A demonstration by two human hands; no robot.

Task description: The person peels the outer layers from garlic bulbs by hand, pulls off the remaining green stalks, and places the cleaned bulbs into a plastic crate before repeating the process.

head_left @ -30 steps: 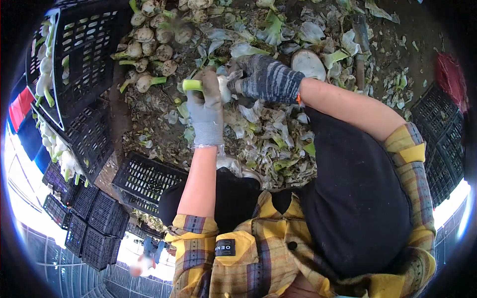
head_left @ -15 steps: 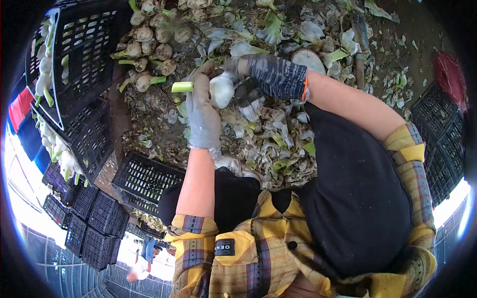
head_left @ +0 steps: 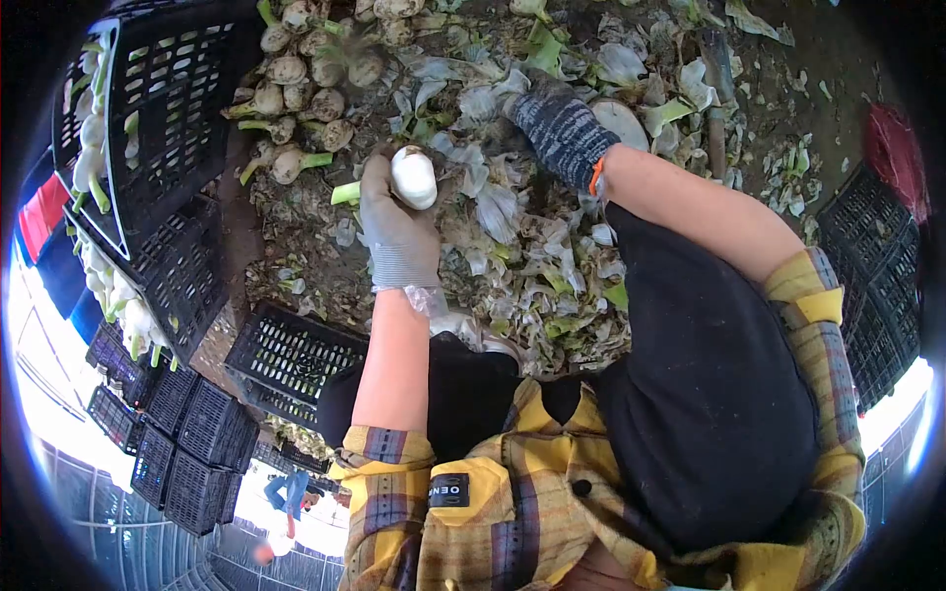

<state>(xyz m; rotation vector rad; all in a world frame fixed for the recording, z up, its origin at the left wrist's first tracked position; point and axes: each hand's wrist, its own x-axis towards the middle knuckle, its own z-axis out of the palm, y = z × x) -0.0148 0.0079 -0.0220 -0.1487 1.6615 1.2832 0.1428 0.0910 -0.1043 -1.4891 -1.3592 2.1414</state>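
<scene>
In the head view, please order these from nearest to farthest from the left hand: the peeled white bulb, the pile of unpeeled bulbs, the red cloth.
1. Peeled white bulb: held in the left hand.
2. Pile of unpeeled bulbs: up and left on the ground.
3. Red cloth: far right edge.

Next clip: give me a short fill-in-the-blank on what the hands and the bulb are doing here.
The left hand holds a peeled ____ bulb.
The bulb's cut stalk is ____ in colour.
The right hand holds ____.
The crates are ____ in colour.

Missing words: white; green; nothing; black
</scene>
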